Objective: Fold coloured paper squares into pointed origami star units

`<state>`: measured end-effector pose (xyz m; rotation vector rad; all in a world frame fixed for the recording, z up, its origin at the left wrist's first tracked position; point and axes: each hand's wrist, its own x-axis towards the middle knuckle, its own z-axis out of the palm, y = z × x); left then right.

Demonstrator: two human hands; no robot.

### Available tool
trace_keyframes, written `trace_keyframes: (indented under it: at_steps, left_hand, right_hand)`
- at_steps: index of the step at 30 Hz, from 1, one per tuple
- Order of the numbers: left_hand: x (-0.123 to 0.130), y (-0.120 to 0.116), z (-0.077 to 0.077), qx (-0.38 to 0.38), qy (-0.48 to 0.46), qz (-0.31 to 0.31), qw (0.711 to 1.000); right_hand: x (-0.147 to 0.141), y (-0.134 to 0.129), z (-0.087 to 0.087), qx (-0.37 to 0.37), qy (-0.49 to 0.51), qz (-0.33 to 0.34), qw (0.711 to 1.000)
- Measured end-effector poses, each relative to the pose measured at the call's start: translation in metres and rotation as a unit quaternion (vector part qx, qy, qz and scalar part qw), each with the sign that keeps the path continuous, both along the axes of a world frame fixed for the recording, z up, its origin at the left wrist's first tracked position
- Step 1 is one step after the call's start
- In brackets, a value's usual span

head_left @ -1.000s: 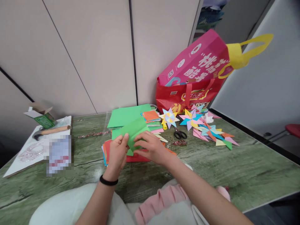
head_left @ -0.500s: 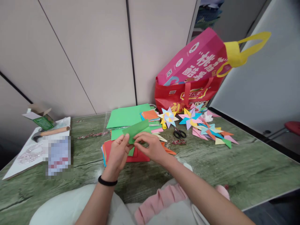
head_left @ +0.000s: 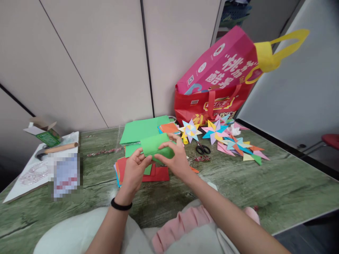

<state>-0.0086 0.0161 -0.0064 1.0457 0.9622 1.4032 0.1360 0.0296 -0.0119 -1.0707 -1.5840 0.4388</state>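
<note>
A sheet of green paper (head_left: 155,144) is held up above the table, bent over on itself. My left hand (head_left: 136,169) grips its left lower edge between thumb and fingers. On the other side, my right hand (head_left: 176,155) has its thumb and fingers curled around the right end. Beneath the hands lie red paper sheets (head_left: 161,174) with a small green piece on top. Behind them is a stack of green paper (head_left: 144,128), with small orange squares (head_left: 169,128) on its right.
Several folded paper stars (head_left: 215,132) lie to the right, near black-handled scissors (head_left: 203,149). A red bag (head_left: 193,106) and a pink bag (head_left: 212,67) stand behind. On the left are a hammer (head_left: 60,148), a white board (head_left: 26,183) and a green box (head_left: 49,137).
The green paper has been turned so that its broad face shows and its right end curves over. My right hand has moved slightly up and right, with its fingers spread wider around the paper.
</note>
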Motion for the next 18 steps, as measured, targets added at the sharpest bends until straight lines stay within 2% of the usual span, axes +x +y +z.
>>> trace_keyframes:
  at_steps: [5,9,12,18]
  left_hand:
    - [0.0006,-0.0017,0.0034,0.007,0.02,-0.026,0.999]
    - [0.0008,-0.0023,0.0053,-0.024,-0.023,0.008,0.999]
    - [0.001,-0.0024,0.0057,-0.041,-0.064,0.02,0.997]
    - [0.0021,-0.0051,0.0093,-0.036,-0.049,-0.067,0.996]
  right_hand:
    - [0.0019,0.0026,-0.0008,-0.049,0.031,0.028,0.998]
    - [0.0019,0.0002,0.0026,-0.064,0.039,0.017,0.997]
    - [0.0011,-0.0014,0.0044,-0.077,0.053,0.039,0.995]
    - [0.0009,-0.0006,0.0037,-0.089,0.089,0.062,0.99]
